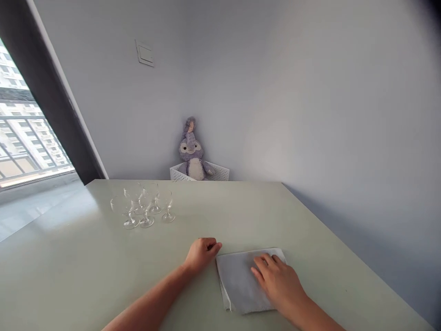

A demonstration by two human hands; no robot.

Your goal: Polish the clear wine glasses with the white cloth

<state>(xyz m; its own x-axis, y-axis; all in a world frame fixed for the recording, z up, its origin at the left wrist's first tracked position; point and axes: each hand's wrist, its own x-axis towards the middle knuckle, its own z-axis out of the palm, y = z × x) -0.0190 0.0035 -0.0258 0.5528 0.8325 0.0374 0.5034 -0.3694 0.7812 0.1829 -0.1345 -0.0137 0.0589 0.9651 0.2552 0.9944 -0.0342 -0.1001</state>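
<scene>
A folded grey cloth [241, 280] lies flat on the pale green table, its lower-left corner showing a lighter layer beneath. My right hand [277, 280] rests on the cloth's right half, fingers slightly bent and apart, pressing on it without gripping. Just off the cloth's upper-left corner, my left hand [201, 253] sits on the table in a loose fist, with nothing visible in it. Farther back to the left, several clear stemmed glasses [146, 207] stand upright in a close group, away from both hands.
The table [103, 262] reaches back to the wall corner. Behind its far edge, a purple plush rabbit [195, 154] sits in a white perforated basket [220, 172]. A light switch [145, 54] is on the wall. At left is a window with a railing [27, 117].
</scene>
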